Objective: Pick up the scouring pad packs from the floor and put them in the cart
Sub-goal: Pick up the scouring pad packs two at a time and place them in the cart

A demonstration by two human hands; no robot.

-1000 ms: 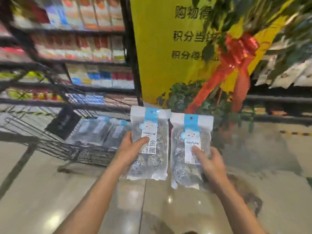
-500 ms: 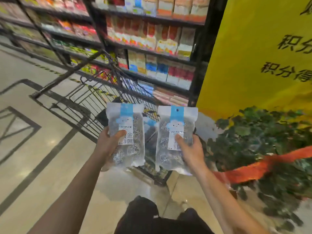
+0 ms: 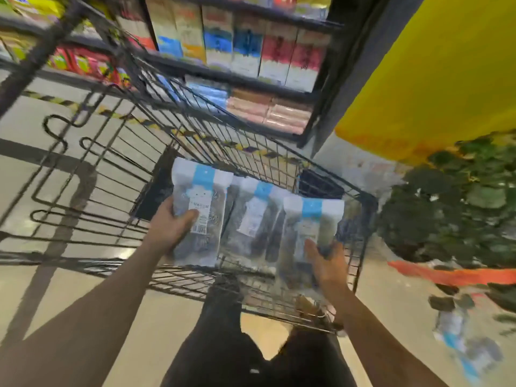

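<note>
Packs held over the cart [image 3: 363, 202], mid-frame.
Left hand [image 3: 170, 227] grips one pack [image 3: 201, 208], right hand [image 3: 324, 261] another [image 3: 310, 227]; a third [image 3: 251, 219] lies inside. Best lowered flat beside it, then let go.

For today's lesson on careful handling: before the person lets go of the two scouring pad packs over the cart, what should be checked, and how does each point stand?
1. Left hand grips the left pack: ok.
2. Right hand grips the right pack: ok.
3. Both packs are over the cart basket: ok.
4. Landing spot: a pack in the cart lies between them; room beside it: cannot tell.
5. No packs left on the floor: not ok, a floor pack seems to lie at right, blurred.
</note>
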